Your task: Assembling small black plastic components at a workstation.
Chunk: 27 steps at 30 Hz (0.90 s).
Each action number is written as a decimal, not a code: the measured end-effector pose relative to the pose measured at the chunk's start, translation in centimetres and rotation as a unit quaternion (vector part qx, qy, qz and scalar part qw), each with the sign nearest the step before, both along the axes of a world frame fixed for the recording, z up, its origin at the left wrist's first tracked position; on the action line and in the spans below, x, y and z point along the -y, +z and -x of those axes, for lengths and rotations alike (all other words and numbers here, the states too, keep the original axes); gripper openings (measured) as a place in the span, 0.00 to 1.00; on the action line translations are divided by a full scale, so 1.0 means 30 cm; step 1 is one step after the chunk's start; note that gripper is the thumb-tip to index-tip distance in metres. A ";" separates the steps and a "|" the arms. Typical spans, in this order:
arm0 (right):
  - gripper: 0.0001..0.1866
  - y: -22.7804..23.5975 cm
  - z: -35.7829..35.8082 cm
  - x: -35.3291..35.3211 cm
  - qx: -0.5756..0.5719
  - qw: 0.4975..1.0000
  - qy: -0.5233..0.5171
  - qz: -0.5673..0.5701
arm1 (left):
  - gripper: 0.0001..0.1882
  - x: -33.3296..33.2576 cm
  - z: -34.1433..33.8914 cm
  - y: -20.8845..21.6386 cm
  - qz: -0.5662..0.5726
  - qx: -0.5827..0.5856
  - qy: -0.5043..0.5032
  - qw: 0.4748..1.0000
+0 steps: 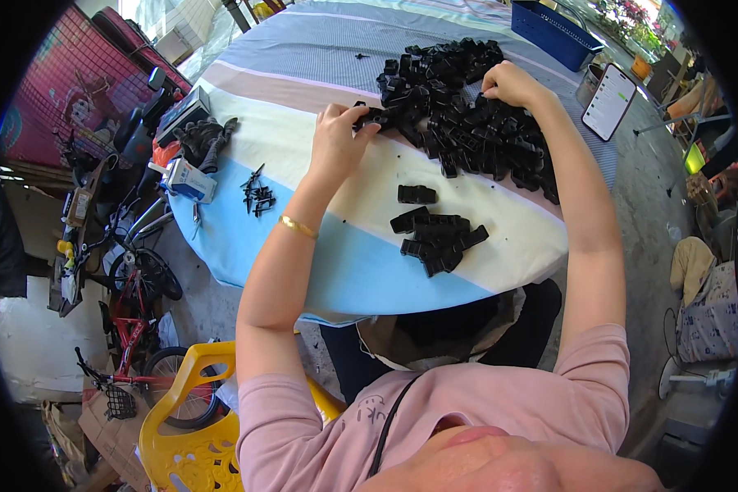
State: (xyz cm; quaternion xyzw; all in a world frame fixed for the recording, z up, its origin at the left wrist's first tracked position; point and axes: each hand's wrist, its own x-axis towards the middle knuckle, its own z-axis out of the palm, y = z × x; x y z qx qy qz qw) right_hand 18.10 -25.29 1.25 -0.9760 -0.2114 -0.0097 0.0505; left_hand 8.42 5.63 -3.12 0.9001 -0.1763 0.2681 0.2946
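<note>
A big heap of small black plastic parts (488, 135) spreads over the far right half of the cloth-covered table. At its left edge my left hand (340, 139) is closed on one black plastic part (372, 120), held between thumb and fingers. My right hand (512, 86) reaches to the heap's far right side, its fingers bent together against the parts; whatever they pinch is hidden. Nearer to me lies a smaller group of black parts (439, 239), with a single black part (417, 194) just beyond it. A few thin black pieces (259, 195) lie to the left of my left forearm.
A phone (609, 102) leans on a round container at the table's right edge, near a blue basket (553, 33). On the left edge are a carton (190, 180) and dark gloves (205, 141). A yellow chair (193, 426) and a red bicycle (131, 336) stand at left.
</note>
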 end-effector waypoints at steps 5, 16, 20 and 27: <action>0.07 0.040 0.073 -0.026 0.074 0.991 -0.006 -0.112 | 0.13 0.031 -0.013 -0.025 -0.052 -0.024 0.050 0.997; 0.08 -0.030 0.381 -0.372 -0.051 0.826 0.044 -0.559 | 0.12 0.068 0.063 0.042 0.590 -0.329 -0.256 0.692; 0.06 -0.057 0.399 -0.375 0.049 0.860 0.049 -0.506 | 0.11 0.094 0.096 0.074 0.590 -0.345 -0.267 0.679; 0.05 -0.064 0.417 -0.376 0.047 0.819 0.084 -0.566 | 0.13 0.094 0.117 0.079 0.468 -0.290 -0.224 0.804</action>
